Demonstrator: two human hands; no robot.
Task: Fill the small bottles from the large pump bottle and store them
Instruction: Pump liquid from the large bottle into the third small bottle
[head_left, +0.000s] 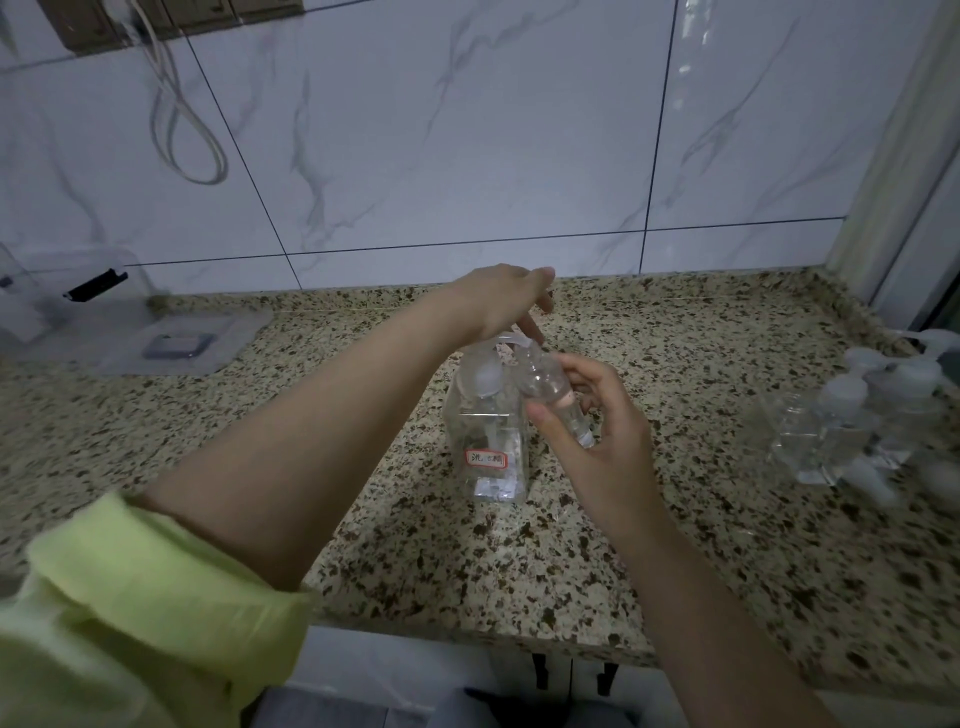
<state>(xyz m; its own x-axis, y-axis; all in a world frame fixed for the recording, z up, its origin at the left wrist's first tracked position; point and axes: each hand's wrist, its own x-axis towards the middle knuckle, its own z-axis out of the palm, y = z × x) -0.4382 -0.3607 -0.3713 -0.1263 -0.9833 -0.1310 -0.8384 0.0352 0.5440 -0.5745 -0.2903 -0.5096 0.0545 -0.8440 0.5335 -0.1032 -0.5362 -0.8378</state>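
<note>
One large clear pump bottle (488, 441) stands upright near the middle of a speckled granite counter (675, 545). It carries a white label with a red border (486, 459) bearing handwritten characters too blurred to read with certainty, and a second pale label lower down that is illegible. The left hand (506, 301) reaches in from the lower left and rests on top of the pump head (511, 340), fingers straight and pointing downward and to the right, curled round nothing. The right hand (597, 431) holds one small clear bottle (550, 392) tilted, pinched between thumb and fingertips, its open mouth up against the pump's spout; whether they touch is hard to tell. The small bottle's lower end is partly hidden by the fingers.

At the right edge of the counter, well apart, stands a blurred cluster of small clear bottles with white caps (857, 421); at least four caps show, but an exact count is not possible, and some are cut off by the frame. At the left lies a clear plastic lid or tray (171, 340) with a grey rectangular patch, beside a clear container (62, 296) only partly visible. A pale cord (182, 130) hangs in a loop on the marbled wall tiles (467, 130). A yellow-green sleeve (130, 597) is rolled up on the left arm.
</note>
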